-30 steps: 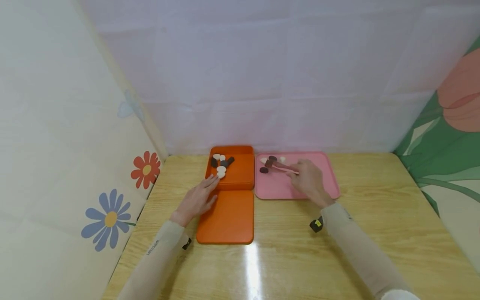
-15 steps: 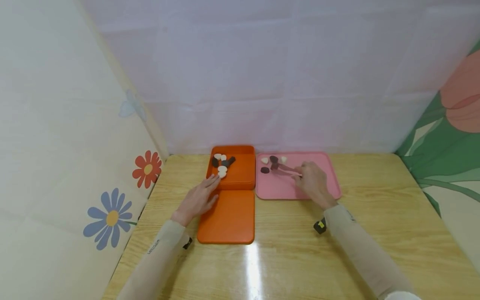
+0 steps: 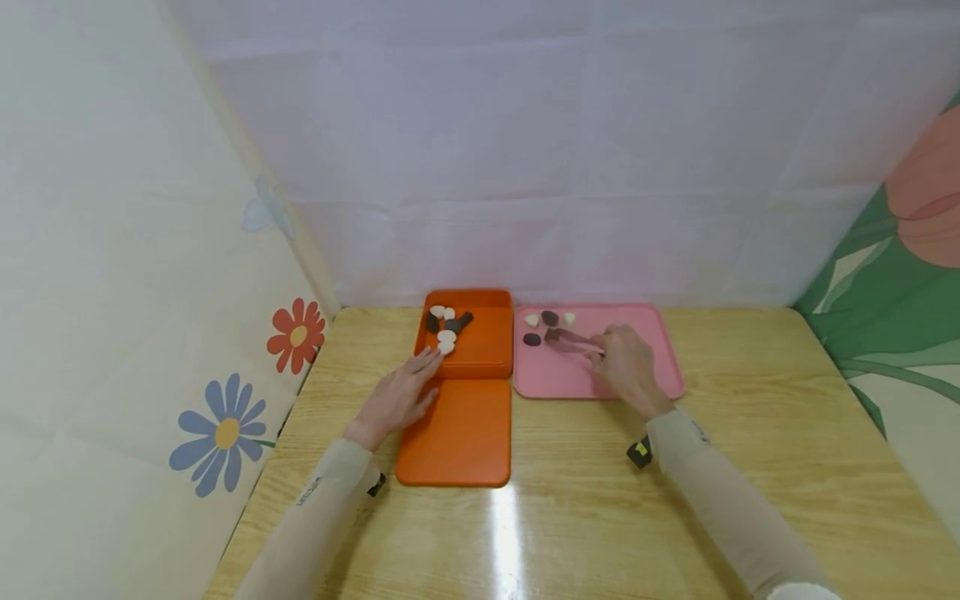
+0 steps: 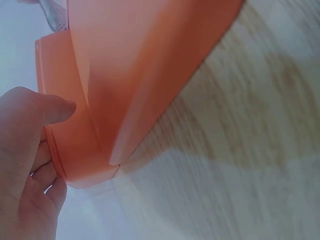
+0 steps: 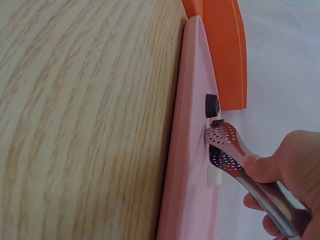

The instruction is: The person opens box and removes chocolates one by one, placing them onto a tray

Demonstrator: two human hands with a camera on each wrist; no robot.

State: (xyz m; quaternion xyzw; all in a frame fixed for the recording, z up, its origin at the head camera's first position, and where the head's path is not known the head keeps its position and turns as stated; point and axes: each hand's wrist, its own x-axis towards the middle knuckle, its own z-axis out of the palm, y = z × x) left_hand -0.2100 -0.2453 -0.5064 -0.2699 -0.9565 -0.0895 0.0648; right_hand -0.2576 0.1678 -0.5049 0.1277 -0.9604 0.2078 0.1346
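Observation:
My right hand (image 3: 626, 362) grips metal tongs (image 5: 250, 185) with perforated heads, thumb along one arm. The heads are low over the pink tray (image 3: 555, 379), among small pieces. A dark ridged piece (image 5: 212, 105) stands just beyond them and a white piece (image 5: 214, 176) on the near side. Something dark shows between the heads; I cannot tell whether they hold it. My left hand (image 3: 397, 400) is at the front left corner of the orange box (image 3: 483, 367), thumb (image 4: 60, 109) on its front wall, fingers over the rim.
Several dark and white pieces (image 3: 446, 337) lie in the box's left half. In front of the box is a flat orange lid (image 3: 457, 442). The tray stands right beside the box on the wooden table (image 3: 585, 483). A pale cloth wall (image 3: 540, 208) rises behind.
The tongs' heads have shifted a little right and nearer on the tray, uncovering the white piece at its left. My left hand stays at the box corner.

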